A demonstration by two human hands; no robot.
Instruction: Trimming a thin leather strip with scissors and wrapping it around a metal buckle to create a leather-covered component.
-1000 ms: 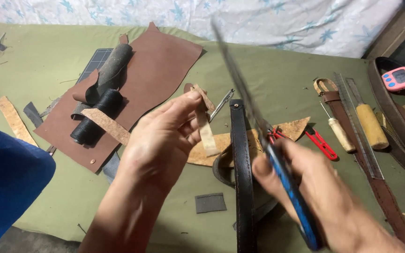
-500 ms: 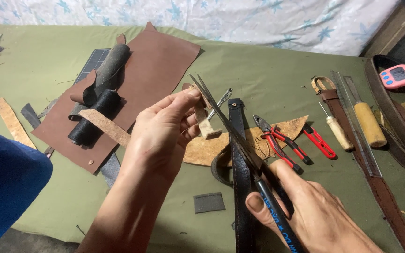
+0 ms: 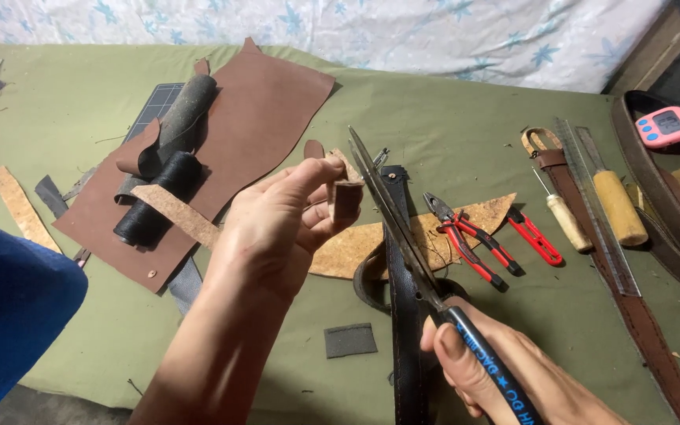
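The left hand [image 3: 277, 228] pinches a small leather strip [image 3: 345, 197] between thumb and fingers, raised above the desk [image 3: 450, 118] to meet the blades. The right hand [image 3: 505, 370], fingers wrapped around the handle, holds scissors [image 3: 391, 212] just beside the strip, over a dark belt [image 3: 407, 315].

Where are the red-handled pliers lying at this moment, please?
In the head view, the red-handled pliers lie right of centre on the green table, between the scissors and the red snips.
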